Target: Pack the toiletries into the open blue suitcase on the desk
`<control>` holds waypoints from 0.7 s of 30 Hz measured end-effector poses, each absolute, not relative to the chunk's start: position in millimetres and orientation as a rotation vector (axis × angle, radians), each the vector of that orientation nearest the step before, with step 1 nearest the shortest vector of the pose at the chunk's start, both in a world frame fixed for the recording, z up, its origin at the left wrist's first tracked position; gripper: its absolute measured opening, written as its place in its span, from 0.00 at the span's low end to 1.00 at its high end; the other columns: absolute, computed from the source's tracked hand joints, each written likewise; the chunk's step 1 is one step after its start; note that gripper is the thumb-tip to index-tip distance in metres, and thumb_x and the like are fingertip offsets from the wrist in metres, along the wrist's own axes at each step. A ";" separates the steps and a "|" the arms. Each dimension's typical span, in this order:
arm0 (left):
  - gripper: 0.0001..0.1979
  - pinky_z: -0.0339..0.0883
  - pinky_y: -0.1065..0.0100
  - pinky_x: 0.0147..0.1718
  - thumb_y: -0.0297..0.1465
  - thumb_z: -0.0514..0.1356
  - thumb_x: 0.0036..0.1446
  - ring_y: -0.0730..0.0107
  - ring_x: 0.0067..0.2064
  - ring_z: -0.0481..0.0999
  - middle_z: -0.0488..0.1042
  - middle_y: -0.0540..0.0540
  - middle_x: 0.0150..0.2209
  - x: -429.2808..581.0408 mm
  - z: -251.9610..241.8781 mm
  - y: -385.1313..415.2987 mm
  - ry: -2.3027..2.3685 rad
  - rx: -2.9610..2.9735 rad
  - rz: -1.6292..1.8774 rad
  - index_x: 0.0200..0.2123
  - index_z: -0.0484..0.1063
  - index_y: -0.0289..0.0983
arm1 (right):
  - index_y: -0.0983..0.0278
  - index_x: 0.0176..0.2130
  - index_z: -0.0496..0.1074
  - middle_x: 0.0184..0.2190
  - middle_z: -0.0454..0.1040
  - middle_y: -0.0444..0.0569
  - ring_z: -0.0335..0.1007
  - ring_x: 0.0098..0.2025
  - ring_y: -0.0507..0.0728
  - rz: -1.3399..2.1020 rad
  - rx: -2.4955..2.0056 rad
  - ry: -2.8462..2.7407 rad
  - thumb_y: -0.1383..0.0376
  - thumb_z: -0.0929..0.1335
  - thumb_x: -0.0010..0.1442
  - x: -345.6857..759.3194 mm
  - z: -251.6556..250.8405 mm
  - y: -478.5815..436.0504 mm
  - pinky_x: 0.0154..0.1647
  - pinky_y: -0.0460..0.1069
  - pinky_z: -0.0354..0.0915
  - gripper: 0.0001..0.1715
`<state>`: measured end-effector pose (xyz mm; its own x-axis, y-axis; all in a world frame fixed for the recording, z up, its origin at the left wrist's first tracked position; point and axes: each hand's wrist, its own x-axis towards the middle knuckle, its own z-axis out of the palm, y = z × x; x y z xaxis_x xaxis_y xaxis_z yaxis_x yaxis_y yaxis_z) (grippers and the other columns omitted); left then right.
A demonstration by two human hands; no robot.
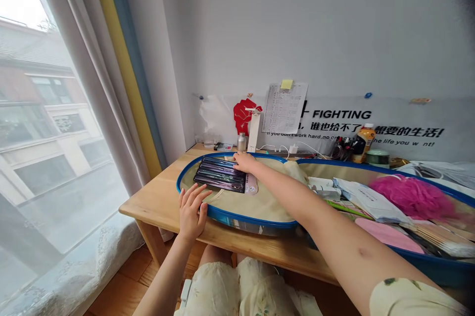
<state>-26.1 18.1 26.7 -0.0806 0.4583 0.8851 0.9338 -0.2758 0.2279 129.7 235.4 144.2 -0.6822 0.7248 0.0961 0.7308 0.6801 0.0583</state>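
Observation:
An oval, blue-rimmed case (260,219) with beige lining lies opened out on the table. In its left half is a flat pack (218,176) of long, slim, dark shiny items, with a pinkish card end; their exact kind is unclear. My right hand (245,161) reaches across to the far side of this pack, its bent fingers closed at the upper edge. Beside the near left rim, my left hand (192,212) is open with spread fingers, fingertips close to the pack's lower corner. A thin pale strap (218,195) emerges below the pack.
The case's right half holds a pink mesh bath puff (411,194), a pink oval piece (388,235), white packets (371,199) and small tubes. Along the wall stand a small metallic bottle (241,142), a white upright lamp-like stand (254,131) and an orange bottle (364,143). Curtains hang left.

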 end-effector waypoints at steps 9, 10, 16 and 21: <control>0.19 0.47 0.52 0.66 0.36 0.47 0.69 0.59 0.60 0.69 0.78 0.44 0.52 -25.4 30.1 18.0 -1.467 -1.713 -1.346 0.47 0.77 0.43 | 0.63 0.54 0.69 0.55 0.70 0.53 0.69 0.53 0.58 -0.131 -1.305 -2.774 0.54 0.67 0.65 126.7 145.0 225.1 0.54 0.59 0.69 0.23; 0.19 0.47 0.52 0.66 0.36 0.47 0.69 0.58 0.60 0.69 0.78 0.44 0.52 -25.8 29.7 18.1 -1.464 -1.715 -1.348 0.47 0.77 0.43 | 0.63 0.54 0.70 0.54 0.70 0.53 0.69 0.53 0.57 -0.116 -1.298 -2.767 0.54 0.66 0.65 127.9 148.5 224.2 0.55 0.59 0.68 0.23; 0.19 0.46 0.51 0.66 0.36 0.46 0.68 0.58 0.61 0.69 0.77 0.44 0.53 -27.5 26.9 18.6 -1.498 -1.733 -1.340 0.47 0.77 0.43 | 0.64 0.49 0.72 0.51 0.71 0.52 0.70 0.48 0.55 -0.044 -1.216 -2.666 0.58 0.65 0.65 162.6 195.7 225.3 0.51 0.53 0.67 0.16; 0.19 0.46 0.52 0.66 0.37 0.46 0.69 0.58 0.60 0.69 0.78 0.43 0.52 -27.7 27.6 18.9 -1.477 -1.729 -1.357 0.47 0.77 0.43 | 0.64 0.46 0.75 0.44 0.72 0.51 0.67 0.40 0.52 -0.037 -1.191 -2.572 0.69 0.62 0.58 247.1 243.5 220.0 0.44 0.46 0.61 0.18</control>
<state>-27.7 18.9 27.6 -0.0788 0.4424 0.8933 0.9277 -0.2956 0.2282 247.1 220.0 243.5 -0.6084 0.7407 0.2850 0.7486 0.6549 -0.1038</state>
